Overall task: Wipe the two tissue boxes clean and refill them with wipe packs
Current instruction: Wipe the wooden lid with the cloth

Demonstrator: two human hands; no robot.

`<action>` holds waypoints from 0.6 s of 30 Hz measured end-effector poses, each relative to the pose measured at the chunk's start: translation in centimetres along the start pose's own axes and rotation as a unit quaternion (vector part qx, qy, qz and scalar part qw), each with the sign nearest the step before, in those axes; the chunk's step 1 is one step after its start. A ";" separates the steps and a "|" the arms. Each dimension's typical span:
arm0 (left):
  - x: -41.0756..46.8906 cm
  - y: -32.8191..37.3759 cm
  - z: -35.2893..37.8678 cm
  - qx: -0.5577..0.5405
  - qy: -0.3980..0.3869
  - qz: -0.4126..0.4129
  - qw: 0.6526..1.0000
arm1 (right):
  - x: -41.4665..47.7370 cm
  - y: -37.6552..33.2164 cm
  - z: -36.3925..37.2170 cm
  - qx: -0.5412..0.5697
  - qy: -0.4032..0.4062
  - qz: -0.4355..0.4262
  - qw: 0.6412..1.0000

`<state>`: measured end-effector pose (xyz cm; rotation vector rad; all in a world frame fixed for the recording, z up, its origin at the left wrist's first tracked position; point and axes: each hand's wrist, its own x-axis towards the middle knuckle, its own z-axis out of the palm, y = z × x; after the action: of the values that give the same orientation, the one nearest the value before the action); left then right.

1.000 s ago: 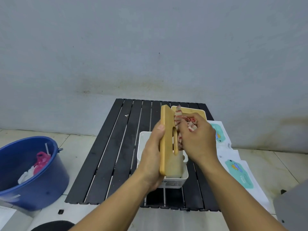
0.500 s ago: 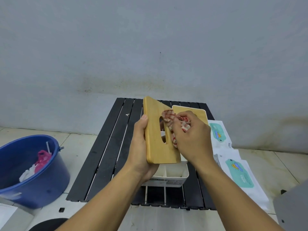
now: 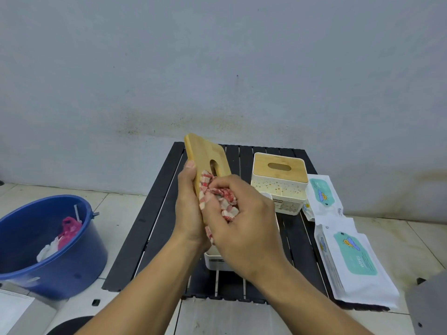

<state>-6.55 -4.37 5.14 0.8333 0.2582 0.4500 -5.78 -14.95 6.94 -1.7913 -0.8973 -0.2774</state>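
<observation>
My left hand (image 3: 189, 209) holds a wooden tissue-box lid (image 3: 205, 157) with an oval slot, tilted up above the table. My right hand (image 3: 244, 228) is closed on a crumpled red-and-white cloth (image 3: 223, 198) pressed against the lid's lower part. Under my hands sits an open white tissue box (image 3: 214, 261), mostly hidden. A second white tissue box (image 3: 278, 189), with its wooden lid on, stands at the back right. Two white-and-teal wipe packs lie on the table's right edge: the far pack (image 3: 323, 197) and the near pack (image 3: 354, 262).
The black slatted table (image 3: 150, 226) stands against a grey wall. A blue bucket (image 3: 53, 257) holding pink and white plastic sits on the tiled floor to the left. A grey object (image 3: 428, 308) is at the lower right corner.
The lid has turned from edge-on to face-up and shifted left and up. My right hand with the cloth slid down to the lid's lower end. The second tissue box is now uncovered.
</observation>
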 end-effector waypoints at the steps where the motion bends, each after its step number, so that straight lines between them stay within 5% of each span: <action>1: 0.1 0.3 0.0 -0.012 -0.007 0.006 1.000 | 0.0 0.4 -0.1 -0.009 -0.002 -0.003 1.000; 7: 0.7 0.9 -0.2 -0.066 -0.004 0.025 0.998 | 1.2 5.7 -1.7 -0.031 -0.001 0.168 0.985; 10: 1.1 0.6 -0.4 -0.077 0.018 0.005 0.997 | 2.1 5.8 -2.6 0.219 -0.040 0.341 0.913; 13: 2.1 0.7 -1.1 -0.062 0.043 -0.012 0.997 | 2.7 5.4 -3.4 0.381 -0.010 0.379 0.843; 15: 2.9 0.8 -1.4 0.020 0.061 0.013 0.998 | 3.2 5.0 -4.0 0.359 0.039 0.337 0.869; 18: 3.2 0.4 -1.4 0.162 0.077 0.033 0.983 | 3.1 3.8 -4.5 0.135 0.069 0.177 0.972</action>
<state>-4.44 -1.65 4.37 1.1304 0.4558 0.5444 0.01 -18.15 7.88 -1.6199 -0.4778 -0.0462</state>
